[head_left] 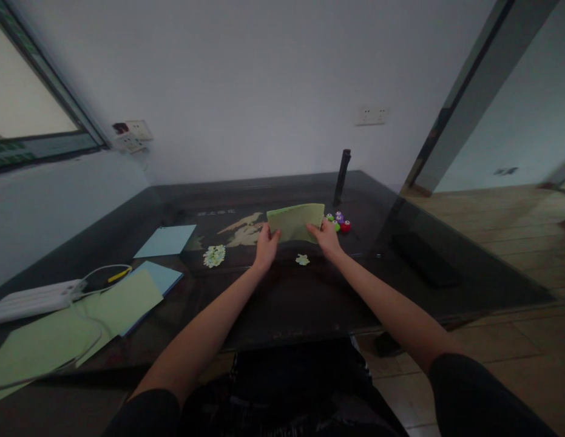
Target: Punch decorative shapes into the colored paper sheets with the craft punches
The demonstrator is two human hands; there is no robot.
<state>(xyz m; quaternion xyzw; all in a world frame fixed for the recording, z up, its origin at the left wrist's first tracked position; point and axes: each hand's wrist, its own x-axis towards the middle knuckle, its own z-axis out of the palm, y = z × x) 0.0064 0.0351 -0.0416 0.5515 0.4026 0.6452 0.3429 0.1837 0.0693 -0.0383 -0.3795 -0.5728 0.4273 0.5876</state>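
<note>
Between my hands is a folded sheet of pale green paper (294,223), lifted just above the dark table. My left hand (266,247) pinches its left end, thumb on the near face. At the right end my right hand (326,238) grips it the same way; the fingers behind the paper are hidden. A small pale paper cutout (303,260) lies on the table just below the sheet. Left of my left hand sits a little heap of similar pale green and white pieces (214,256).
Several small colourful bottles or figures (339,222) stand beyond my right hand, near an upright black stick (341,176). Leftward lie a light blue sheet (166,241), green sheets (131,300) and a white power strip (39,300) with cables. A black flat object (425,260) rests at right.
</note>
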